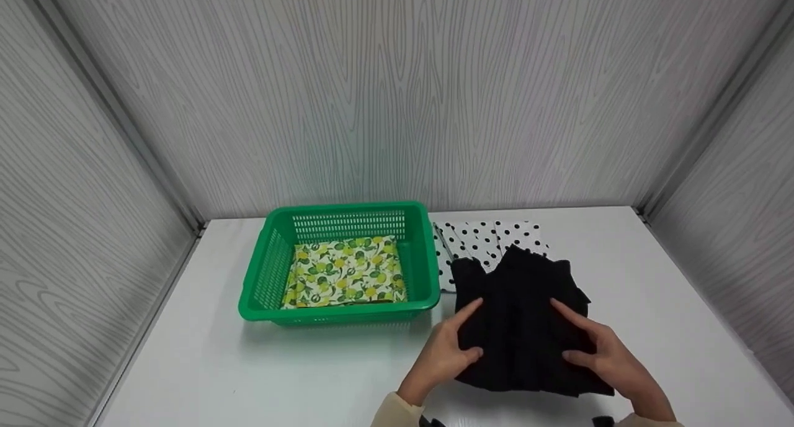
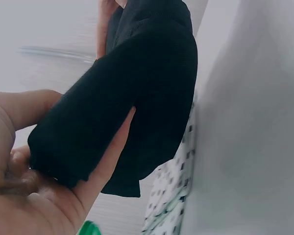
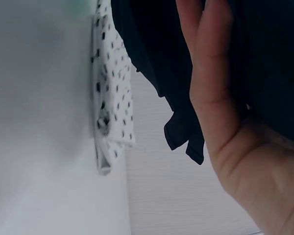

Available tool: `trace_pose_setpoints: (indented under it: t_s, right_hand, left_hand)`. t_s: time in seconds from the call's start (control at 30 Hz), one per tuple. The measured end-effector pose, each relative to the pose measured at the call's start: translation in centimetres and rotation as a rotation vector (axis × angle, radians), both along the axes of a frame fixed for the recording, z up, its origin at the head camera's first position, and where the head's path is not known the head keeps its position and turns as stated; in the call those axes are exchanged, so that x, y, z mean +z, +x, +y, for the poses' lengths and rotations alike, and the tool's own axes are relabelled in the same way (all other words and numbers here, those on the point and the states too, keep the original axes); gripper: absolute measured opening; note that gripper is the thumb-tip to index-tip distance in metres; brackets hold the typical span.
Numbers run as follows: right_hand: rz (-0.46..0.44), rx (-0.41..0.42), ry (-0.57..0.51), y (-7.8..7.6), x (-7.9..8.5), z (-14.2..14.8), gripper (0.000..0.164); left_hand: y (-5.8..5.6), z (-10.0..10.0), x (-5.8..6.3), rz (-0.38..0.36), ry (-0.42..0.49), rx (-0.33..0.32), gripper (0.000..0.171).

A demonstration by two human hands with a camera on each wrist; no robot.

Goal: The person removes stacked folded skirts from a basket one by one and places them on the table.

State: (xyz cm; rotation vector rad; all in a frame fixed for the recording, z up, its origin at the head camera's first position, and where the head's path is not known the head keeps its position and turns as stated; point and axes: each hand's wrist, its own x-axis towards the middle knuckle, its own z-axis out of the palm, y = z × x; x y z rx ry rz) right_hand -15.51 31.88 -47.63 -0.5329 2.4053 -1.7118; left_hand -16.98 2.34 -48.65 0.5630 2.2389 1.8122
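Observation:
A dark black garment [image 1: 521, 328], bunched with uneven edges, is held up by both hands over the right part of the table. On its left side my left hand [image 1: 445, 351] grips it, index finger and thumb showing in front; the left wrist view has the cloth [image 2: 137, 88] between the fingers. My right hand [image 1: 611, 355] holds the opposite side, with thumb and index finger against the front. In the right wrist view, cloth [image 3: 157, 44] hangs beyond that hand [image 3: 220, 107]. Fingers behind the fabric are partly hidden.
Behind the garment a folded white cloth with black dots [image 1: 477, 234] lies on the white table [image 1: 298, 371], partly covered from view. Left of it stands a green plastic basket [image 1: 344, 313], containing a folded lemon-print cloth [image 1: 344, 272]. Pale wood-grain panels [image 1: 384, 104] enclose the table.

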Motion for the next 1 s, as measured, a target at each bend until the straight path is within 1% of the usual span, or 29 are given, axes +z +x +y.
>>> trace_pose_setpoints:
  t_s: [0.17,0.27,0.4,0.47,0.57,0.67,0.73,0.8,1.0]
  right_hand:
    - [-0.033,0.026,0.011,0.7,-1.2,1.2,0.085]
    - [-0.053,0.040,0.015,0.7,-1.8,1.4,0.084]
    - [-0.098,0.078,0.022,0.3,-2.8,1.4,0.084]
    - [-0.122,0.087,0.049,0.0,-3.4,1.4,0.084]
    - [-0.153,0.075,0.104,-0.4,-4.1,1.4,0.084]
    - [-0.180,0.065,0.159,-0.8,-4.5,1.2,0.085]
    - [-0.200,0.058,0.174,-1.0,-4.7,1.1,0.085]
    - [-0.217,0.050,0.179,-1.1,-4.9,1.0,0.085]
    - [-0.246,0.029,0.155,-1.3,-5.9,0.8,0.084]
  left_hand:
    - [0.6,0.6,-1.3,-0.026,-0.030,-0.040,0.082]
    - [0.7,0.5,-1.9,-0.045,-0.047,-0.037,0.082]
    - [0.7,0.2,-2.8,-0.094,-0.087,-0.032,0.082]
    - [0.6,0.0,-3.2,-0.126,-0.118,-0.032,0.083]
    - [0.2,-0.4,-3.7,-0.177,-0.156,-0.022,0.083]
    - [-0.3,-0.7,-4.0,-0.228,-0.182,-0.004,0.082]
    - [-0.5,-0.8,-4.3,-0.255,-0.200,0.004,0.082]
    - [-0.7,-0.9,-4.6,-0.266,-0.215,0.009,0.081]
    - [-1.0,-0.8,-5.5,-0.253,-0.235,0.029,0.080]
